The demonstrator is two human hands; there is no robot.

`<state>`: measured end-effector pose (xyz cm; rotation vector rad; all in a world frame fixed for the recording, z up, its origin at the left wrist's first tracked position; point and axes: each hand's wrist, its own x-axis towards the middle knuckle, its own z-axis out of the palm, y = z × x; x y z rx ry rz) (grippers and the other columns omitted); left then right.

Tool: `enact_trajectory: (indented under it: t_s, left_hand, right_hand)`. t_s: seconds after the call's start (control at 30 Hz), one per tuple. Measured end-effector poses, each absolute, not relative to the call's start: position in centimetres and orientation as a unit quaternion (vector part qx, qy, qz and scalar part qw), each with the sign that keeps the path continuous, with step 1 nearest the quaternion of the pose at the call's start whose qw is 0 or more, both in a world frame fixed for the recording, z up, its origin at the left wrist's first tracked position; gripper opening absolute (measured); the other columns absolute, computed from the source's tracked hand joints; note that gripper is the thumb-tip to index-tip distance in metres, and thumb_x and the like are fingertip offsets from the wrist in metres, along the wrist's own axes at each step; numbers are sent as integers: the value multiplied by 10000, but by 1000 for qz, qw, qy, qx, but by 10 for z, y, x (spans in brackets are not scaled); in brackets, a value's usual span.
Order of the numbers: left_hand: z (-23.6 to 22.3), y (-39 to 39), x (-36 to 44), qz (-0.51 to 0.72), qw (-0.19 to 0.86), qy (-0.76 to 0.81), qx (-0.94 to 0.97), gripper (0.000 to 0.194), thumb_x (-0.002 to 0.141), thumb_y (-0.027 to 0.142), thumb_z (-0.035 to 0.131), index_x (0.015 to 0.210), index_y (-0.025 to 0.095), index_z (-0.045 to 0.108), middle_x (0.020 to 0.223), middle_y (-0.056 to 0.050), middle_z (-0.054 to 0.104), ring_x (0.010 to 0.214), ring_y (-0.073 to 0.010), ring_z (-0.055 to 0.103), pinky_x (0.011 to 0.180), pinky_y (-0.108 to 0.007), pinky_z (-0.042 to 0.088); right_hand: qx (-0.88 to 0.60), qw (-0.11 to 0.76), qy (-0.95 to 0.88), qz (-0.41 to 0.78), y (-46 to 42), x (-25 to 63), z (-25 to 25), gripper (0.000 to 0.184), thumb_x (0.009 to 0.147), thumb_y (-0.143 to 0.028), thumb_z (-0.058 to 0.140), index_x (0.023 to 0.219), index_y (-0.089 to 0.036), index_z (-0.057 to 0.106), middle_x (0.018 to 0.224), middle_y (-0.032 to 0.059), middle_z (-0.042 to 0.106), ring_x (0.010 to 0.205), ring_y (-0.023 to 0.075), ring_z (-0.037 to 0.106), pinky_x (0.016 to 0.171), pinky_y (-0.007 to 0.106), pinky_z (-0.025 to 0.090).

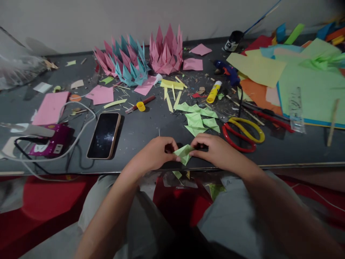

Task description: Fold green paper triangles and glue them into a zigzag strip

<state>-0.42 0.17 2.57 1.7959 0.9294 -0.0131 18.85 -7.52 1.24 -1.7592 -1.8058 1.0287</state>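
Observation:
A small light-green folded paper [184, 154] is held over the table's front edge, pinched from both sides. My left hand [155, 154] grips its left corner between thumb and fingers. On the other side my right hand [212, 150] pinches the right corner the same way. Just beyond the hands lie several green folded paper pieces [196, 121], partly overlapping. To their right rest scissors [239, 135] with red and yellow handles.
A phone [104, 136] and a purple power adapter [54, 138] with cables lie left. Pink folded-paper shapes [165, 52] and a blue one [132, 66] stand at the back. A yellow glue stick [214, 92], glue gun [228, 70] and coloured paper sheets [304, 79] lie right.

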Motion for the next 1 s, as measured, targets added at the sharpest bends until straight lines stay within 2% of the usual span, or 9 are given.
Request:
enact_trajectory:
  t_s: [0.07,0.27,0.47,0.67,0.8,1.0]
  left_hand:
    - [27,3,-6,9,571,392,721,122,653,239,655,689,164,567,629,20,589,603,-115,543,536,-213,399]
    - [28,5,-6,69,666,382,636,180,647,225,666,789,153,582,671,13,594,614,-98,551,520,-193,449]
    - [24,1,-3,81,676,360,638,271,654,227,683,901,157,592,746,0,607,647,-108,556,498,-191,457]
    - [22,-9,6,148,633,332,684,176,724,169,595,900,157,591,789,12,595,672,-84,532,603,-198,426]
    - [19,-13,11,171,633,342,673,165,739,203,597,894,148,580,776,11,581,638,-78,519,580,-196,408]
    - [14,-18,17,198,684,361,602,303,709,228,651,971,153,519,757,4,593,605,-93,552,582,-226,476]
  right_hand:
    - [-612,223,-635,416,-76,188,15,152,770,-356,581,738,-208,591,750,1,613,692,138,548,607,248,392]
    - [-620,297,-552,472,-77,190,15,207,706,-367,640,829,-203,612,734,1,637,687,140,582,603,242,422]
    - [-611,307,-549,482,-76,191,11,192,711,-353,623,792,-183,587,689,-5,586,652,128,548,585,240,422]
    - [-573,314,-549,521,-77,189,10,203,732,-353,616,834,-187,560,750,-5,584,689,126,553,619,241,435]
    - [-558,331,-544,533,-78,188,13,213,738,-338,619,877,-188,564,803,9,602,741,141,576,650,246,454]
    - [-576,375,-520,508,-79,185,22,221,733,-333,620,895,-188,580,849,23,630,754,151,594,664,258,469]
